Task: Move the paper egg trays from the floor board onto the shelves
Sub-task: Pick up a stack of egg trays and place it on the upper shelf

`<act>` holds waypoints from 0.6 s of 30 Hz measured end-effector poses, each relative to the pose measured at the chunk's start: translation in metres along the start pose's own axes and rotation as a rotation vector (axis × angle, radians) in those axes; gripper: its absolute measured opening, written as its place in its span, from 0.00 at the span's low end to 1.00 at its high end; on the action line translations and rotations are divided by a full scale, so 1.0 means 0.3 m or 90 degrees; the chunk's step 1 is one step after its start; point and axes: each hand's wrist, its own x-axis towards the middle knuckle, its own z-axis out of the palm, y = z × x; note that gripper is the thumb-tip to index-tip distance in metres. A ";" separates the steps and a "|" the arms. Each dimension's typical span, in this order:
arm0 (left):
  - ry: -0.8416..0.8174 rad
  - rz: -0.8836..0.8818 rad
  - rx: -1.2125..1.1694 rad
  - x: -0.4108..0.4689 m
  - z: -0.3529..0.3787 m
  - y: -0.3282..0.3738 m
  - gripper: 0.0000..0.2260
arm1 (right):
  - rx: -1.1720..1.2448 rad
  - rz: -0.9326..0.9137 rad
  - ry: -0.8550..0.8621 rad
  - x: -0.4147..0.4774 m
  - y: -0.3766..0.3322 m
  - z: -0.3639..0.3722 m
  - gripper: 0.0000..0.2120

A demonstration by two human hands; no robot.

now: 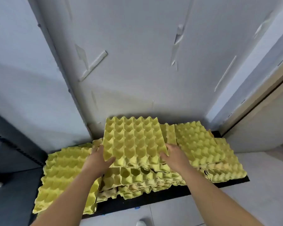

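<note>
Where the white wall (137, 62) meets the tiled floor (235, 201), a black board (145, 199) lies flat, and nearly all of it is covered by yellow paper egg trays in three stacks. The left stack (64, 173) hangs over the board's near edge. The right stack (203, 147) is fanned out untidily, with its trays slipped sideways. The middle stack (137, 178) sits between them, with ragged, crumpled edges showing at the front.

The top tray (132, 137) of the middle stack is tilted, with its far edge raised toward the wall and its near edge low over the stack. The person leans over it with both bare arms stretched out. The left hand (96, 160) grips the tray's near left corner, with the thumb on top and the fingers along the side edge. The right hand (175, 157) grips the near right corner the same way. The toe of a pale shoe (140, 223) shows on the tiles below.
</note>
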 end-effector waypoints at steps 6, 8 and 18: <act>-0.050 -0.112 -0.111 0.097 0.053 0.030 0.43 | 0.064 0.051 -0.112 0.101 0.037 0.042 0.32; -0.035 -0.133 -0.149 0.111 0.055 0.044 0.44 | 0.115 0.064 -0.116 0.124 0.040 0.052 0.33; 0.012 -0.140 -0.146 0.113 0.041 0.117 0.46 | 0.218 0.077 -0.025 0.129 0.074 0.049 0.34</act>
